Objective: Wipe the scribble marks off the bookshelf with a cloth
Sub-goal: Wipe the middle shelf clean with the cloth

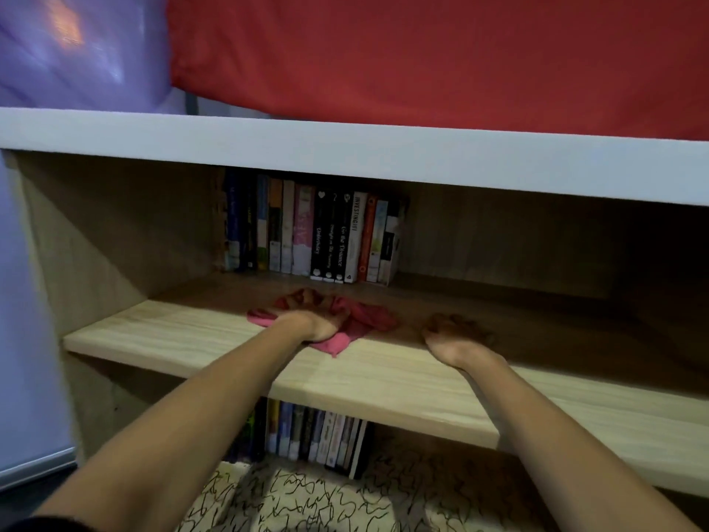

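a red fabric (422, 51) filled the top of the view, with a blurred purple surface (76, 51) to its left. below them stood the bookshelf (76, 243), pale wood with a white top board (345, 147). its middle shelf (192, 339) ran across the view, lit along the front edge and dark toward the back. the bottom shelf (215, 489) lay beneath, and black scribble marks (307, 501) covered its near surface. 1 row of books (318, 232) stood upright at the back of the middle shelf, spines facing out, and a 2nd row (318, 435) stood at the back of the bottom shelf. 2 bare forearms reached up from the lower corners onto the middle shelf. the cloth (368, 320), pink and crumpled, lay on the middle shelf just in front of the upper books, with 1 corner reaching the board's front edge. the left hand (310, 316) rested palm-down on top of the cloth, fingers stretched forward over it and pressing it to the wood rather than clutching it. the right hand (456, 335) lay palm-down on the bare wood to the right of the cloth, apart from it, fingers loosely spread into the shadow and holding nothing.
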